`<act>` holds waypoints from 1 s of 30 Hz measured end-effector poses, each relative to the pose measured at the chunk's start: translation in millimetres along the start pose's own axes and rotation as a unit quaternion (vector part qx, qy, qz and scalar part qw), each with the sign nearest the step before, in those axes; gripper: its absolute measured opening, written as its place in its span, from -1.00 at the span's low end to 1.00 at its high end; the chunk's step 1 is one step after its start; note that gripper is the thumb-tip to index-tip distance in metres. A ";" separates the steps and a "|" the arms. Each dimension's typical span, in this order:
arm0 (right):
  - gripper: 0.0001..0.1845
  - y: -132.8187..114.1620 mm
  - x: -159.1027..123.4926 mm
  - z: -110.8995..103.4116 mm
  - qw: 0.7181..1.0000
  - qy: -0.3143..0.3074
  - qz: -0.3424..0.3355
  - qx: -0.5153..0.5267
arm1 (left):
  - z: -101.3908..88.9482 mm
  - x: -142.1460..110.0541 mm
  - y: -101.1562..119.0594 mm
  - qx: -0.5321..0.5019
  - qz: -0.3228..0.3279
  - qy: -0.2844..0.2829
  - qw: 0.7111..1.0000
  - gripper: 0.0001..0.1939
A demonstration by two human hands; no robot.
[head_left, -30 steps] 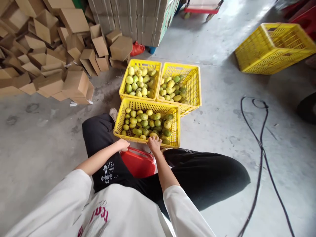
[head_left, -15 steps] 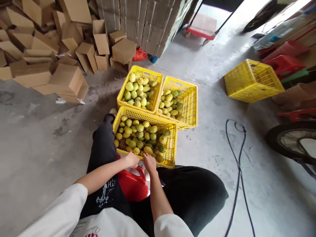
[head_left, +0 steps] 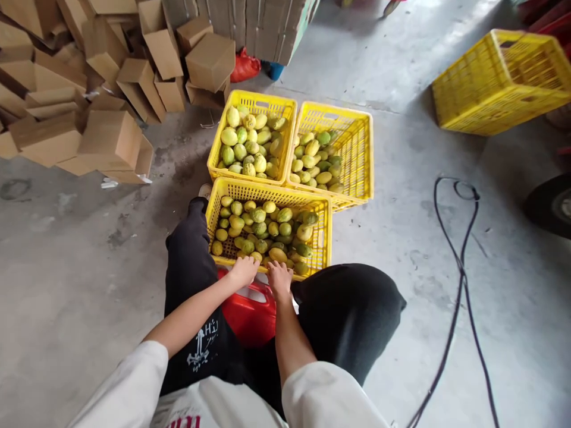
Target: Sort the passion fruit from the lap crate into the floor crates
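Between my knees and in front of me stands a yellow plastic crate (head_left: 325, 238) holding many oval yellow-green fruits (head_left: 260, 228) that look like small melons. My left hand (head_left: 245, 270) lies on the middle of its near rim, fingers curled over the edge. Close to its right, my right hand (head_left: 280, 278) grips the same rim, fingertips bent inward beside the fruits. No fruit shows in either hand. Below my hands, a red plastic stool (head_left: 250, 318) is partly covered by my arms and legs.
Behind touch two more yellow crates of fruit, one on the left (head_left: 213, 160) and one on the right (head_left: 357, 157). Cardboard boxes (head_left: 111, 139) pile up at left. Another yellow crate (head_left: 495, 89), a black cable (head_left: 461, 279) and a wheel (head_left: 553, 205) are at right.
My left hand has moved right along the near rim, from the left part to beside my right hand. My right knee has drawn inward. The view tilted and came back.
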State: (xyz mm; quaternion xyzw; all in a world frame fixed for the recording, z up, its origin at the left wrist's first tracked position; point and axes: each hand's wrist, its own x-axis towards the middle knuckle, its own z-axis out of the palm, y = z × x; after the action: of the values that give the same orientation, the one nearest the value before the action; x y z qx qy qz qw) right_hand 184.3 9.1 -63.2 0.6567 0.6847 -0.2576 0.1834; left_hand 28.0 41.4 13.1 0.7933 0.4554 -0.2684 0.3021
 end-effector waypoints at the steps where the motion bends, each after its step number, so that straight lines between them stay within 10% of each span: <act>1: -0.75 -1.1 0.0 0.9 1.000 0.005 0.005 0.004 | 0.4 0.1 0.0 0.005 -0.002 0.004 1.000 -0.54; 30: -0.62 -4.3 3.6 -19.2 0.998 -0.057 -0.004 0.018 | 6.6 7.0 -10.6 0.031 -0.026 -0.035 0.999 -0.57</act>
State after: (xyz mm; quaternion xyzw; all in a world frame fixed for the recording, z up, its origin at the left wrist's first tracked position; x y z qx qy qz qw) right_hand 181.4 23.4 -49.5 0.6412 0.6710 -0.3078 0.2092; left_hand 20.7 44.8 1.2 0.7804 0.4560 -0.3179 0.2862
